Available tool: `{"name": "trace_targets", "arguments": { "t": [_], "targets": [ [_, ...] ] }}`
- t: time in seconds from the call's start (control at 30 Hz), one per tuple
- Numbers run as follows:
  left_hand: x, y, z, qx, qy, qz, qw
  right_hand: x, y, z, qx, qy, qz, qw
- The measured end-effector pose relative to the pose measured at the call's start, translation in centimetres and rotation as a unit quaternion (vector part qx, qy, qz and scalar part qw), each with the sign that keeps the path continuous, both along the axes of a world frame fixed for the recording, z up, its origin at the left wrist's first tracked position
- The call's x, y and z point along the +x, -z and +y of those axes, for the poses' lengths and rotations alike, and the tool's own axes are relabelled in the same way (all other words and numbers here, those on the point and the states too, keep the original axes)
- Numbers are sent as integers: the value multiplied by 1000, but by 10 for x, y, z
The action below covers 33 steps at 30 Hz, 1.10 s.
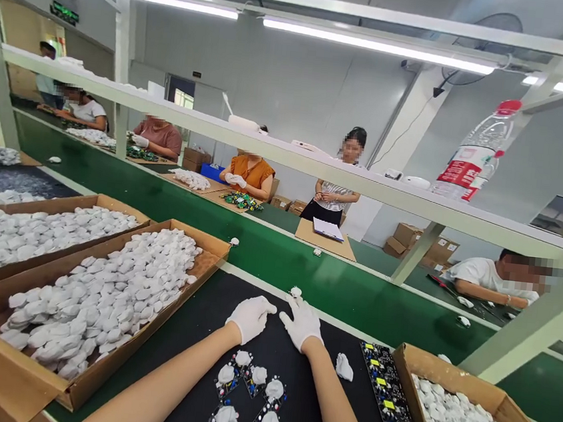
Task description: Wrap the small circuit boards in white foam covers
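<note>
My left hand [251, 319], in a white glove, hovers over the black mat [184, 369] with its fingers curled together; whatever they may hold is hidden. My right hand [302, 323], gloved too, has its thumb apart and its fingers stretched forward. Its fingertips meet a small circuit board topped with white putty [296, 292] at the near edge of the green conveyor belt [266, 256]. Below my hands, several small circuit boards [225, 418] with white lumps on them lie on the mat. A loose white putty lump [344, 367] rests right of my right forearm.
Cardboard trays of white lumps stand at left [149, 321] and right [407, 385]. Beside the right one lies a black board panel [387, 400] with yellow parts. A shelf rail [288, 151] crosses overhead, bearing water bottles [467, 167]. Several co-workers [248, 170] are across the belt.
</note>
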<state>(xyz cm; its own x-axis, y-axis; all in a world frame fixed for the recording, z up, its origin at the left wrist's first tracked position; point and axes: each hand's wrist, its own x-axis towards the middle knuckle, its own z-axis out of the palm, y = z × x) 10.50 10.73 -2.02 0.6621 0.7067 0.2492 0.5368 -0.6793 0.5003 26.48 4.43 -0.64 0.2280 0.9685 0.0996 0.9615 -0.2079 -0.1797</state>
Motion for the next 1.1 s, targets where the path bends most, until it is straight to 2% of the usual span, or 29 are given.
{"name": "trace_targets", "arguments": {
  "t": [0.13, 0.23, 0.4, 0.5, 0.57, 0.67, 0.73, 0.83, 0.9, 1.0, 1.1],
  "targets": [
    [-1, -1, -1, 20, -3, 4, 1000, 7, -2, 8, 24, 34, 25, 999],
    [-1, -1, 0, 26, -4, 2, 1000, 5, 1, 1, 29, 26, 47, 998],
    [0, 0, 1, 12, 1, -6, 1000, 1, 1, -41, -2, -65, 108, 992],
    [0, 0, 1, 0, 5, -9, 1000, -7, -5, -63, -12, -157, 204, 966],
    [0, -1, 0, -4, 7, -10, 1000, -17, -8, -71, -24, -187, 240, 952],
    [0, -3, 0, -6, 9, -9, 1000, -34, -7, -75, -58, -208, 230, 949],
    [0, -3, 0, -6, 10, -8, 1000, -42, -2, -74, -58, -207, 220, 951],
    [0, -3, 0, -7, 11, -9, 1000, -46, 7, -70, -4, -169, 256, 952],
    [0, -3, 0, -9, 13, -13, 1000, -44, 13, -66, 50, -146, 335, 930],
    [0, -1, 0, -15, 19, -25, 999, -41, 17, -61, 112, -120, 445, 880],
    [0, 1, 0, -25, 39, -45, 998, -39, 18, -57, 137, -89, 487, 858]
  ]
}}
